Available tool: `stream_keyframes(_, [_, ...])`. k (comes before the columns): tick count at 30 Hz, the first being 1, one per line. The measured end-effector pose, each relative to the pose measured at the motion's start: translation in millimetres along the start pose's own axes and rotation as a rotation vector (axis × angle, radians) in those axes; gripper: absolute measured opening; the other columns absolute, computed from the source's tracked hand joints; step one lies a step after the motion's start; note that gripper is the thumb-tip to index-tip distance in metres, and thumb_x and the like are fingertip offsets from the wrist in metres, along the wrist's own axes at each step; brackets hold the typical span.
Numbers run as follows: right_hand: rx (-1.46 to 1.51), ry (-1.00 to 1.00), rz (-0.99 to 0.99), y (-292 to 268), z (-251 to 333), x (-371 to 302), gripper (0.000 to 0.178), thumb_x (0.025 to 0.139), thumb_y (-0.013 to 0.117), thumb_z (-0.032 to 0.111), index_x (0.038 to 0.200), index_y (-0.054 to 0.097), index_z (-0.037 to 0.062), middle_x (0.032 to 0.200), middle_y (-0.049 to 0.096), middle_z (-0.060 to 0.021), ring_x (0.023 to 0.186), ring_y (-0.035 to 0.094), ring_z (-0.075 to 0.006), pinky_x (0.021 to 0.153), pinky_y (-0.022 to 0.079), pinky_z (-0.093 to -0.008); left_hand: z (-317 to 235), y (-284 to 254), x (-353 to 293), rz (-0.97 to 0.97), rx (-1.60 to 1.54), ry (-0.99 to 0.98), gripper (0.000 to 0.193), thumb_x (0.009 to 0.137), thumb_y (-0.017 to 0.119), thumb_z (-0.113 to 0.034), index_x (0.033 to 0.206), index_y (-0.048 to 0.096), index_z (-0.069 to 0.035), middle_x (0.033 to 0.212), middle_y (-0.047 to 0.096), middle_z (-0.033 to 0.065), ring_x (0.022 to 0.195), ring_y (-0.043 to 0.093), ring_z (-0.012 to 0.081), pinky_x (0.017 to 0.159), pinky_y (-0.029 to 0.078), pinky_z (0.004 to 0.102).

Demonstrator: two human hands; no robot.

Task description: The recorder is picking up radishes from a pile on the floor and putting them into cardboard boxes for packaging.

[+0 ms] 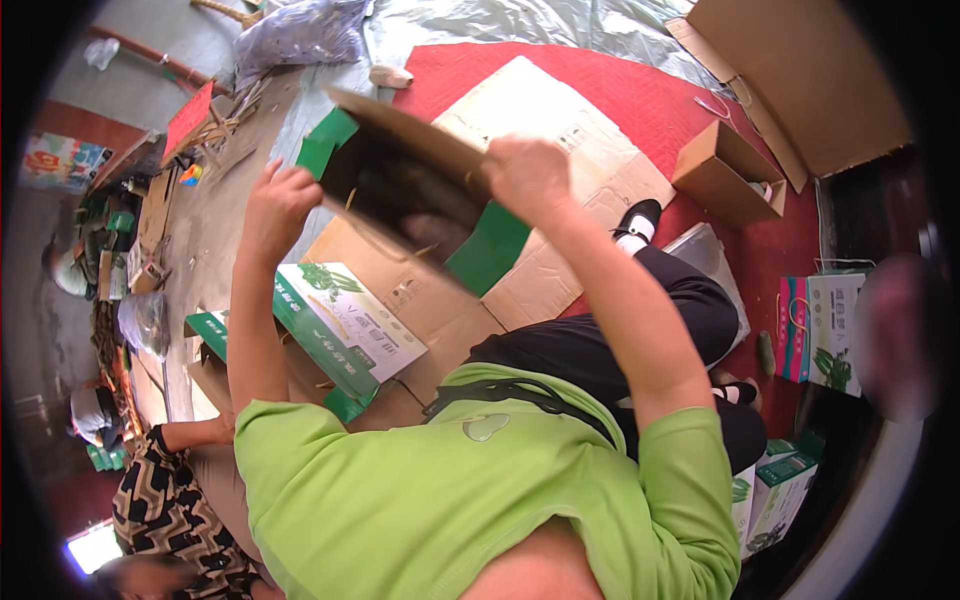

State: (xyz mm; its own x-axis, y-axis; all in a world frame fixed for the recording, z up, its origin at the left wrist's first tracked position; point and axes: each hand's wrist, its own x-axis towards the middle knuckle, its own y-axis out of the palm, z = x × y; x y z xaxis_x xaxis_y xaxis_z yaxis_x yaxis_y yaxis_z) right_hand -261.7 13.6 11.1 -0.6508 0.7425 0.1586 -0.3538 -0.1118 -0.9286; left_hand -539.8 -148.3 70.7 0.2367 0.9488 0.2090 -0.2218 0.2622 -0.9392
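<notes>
An open cardboard box (425, 130) hangs tilted in front of me, brown inside, with green end flaps and yellow cord handles. My left hand (280, 205) grips its left end beside a green flap. At the upper right edge, my right hand (528, 178) is closed on the cardboard. Something pale and pinkish shows inside the box, too dark and blurred to name. Below it, flattened brown cardboard (540, 110) covers part of the floor. A green-and-white printed box (345, 325) lies near my left forearm.
A red mat (455, 75) spreads beneath the cardboard. To the right are a small open brown box (725, 170), a large upright carton (800, 80) and printed boxes (835, 330). Another person (185, 515) in a patterned top sits at the lower left. A stuffed bag (300, 40) lies at the back.
</notes>
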Motion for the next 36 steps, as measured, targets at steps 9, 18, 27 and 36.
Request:
stream_keyframes(9, [0.556,0.03,0.377,95,90,-62,0.015,0.08,0.061,0.023,0.083,0.069,0.0109,0.081,0.068,-0.0134,0.081,0.065,-0.034,0.075,0.05,-0.0449,19,60,-151,0.362,-0.097,-0.33,0.006,0.075,0.058,-0.01,0.073,0.064,-0.01,0.083,0.059,0.003,0.097,0.058,0.0228,0.096,0.042,0.0401])
stream_keyframes(18, [0.643,0.147,0.125,7,-1,-63,0.018,0.082,0.06,0.024,0.083,0.069,0.0085,0.082,0.068,-0.0129,0.082,0.064,-0.0319,0.075,0.05,-0.0427,-25,41,-15,0.032,-0.268,-0.247,0.018,0.076,0.061,0.0,0.092,0.065,-0.005,0.098,0.062,0.0093,0.11,0.055,0.0322,0.092,0.043,0.0424])
stream_keyframes(27, [0.729,0.262,-0.534,-117,-107,-168,0.01,0.079,0.066,0.013,0.082,0.068,0.0034,0.072,0.067,-0.0112,0.07,0.066,-0.0194,0.065,0.05,-0.0312,-167,28,115,0.067,-0.469,0.293,0.019,0.077,0.062,0.002,0.095,0.065,-0.003,0.1,0.062,0.0117,0.109,0.055,0.0319,0.094,0.042,0.0417])
stream_keyframes(36, [0.76,0.567,-1.264,-183,-150,-361,0.01,0.088,0.062,0.007,0.091,0.068,-0.0013,0.073,0.066,-0.0039,0.067,0.061,-0.0067,0.061,0.049,-0.0207,-300,-7,169,0.062,-0.705,0.629,0.015,0.081,0.06,0.001,0.095,0.066,-0.001,0.1,0.063,0.0124,0.106,0.058,0.032,0.092,0.044,0.042])
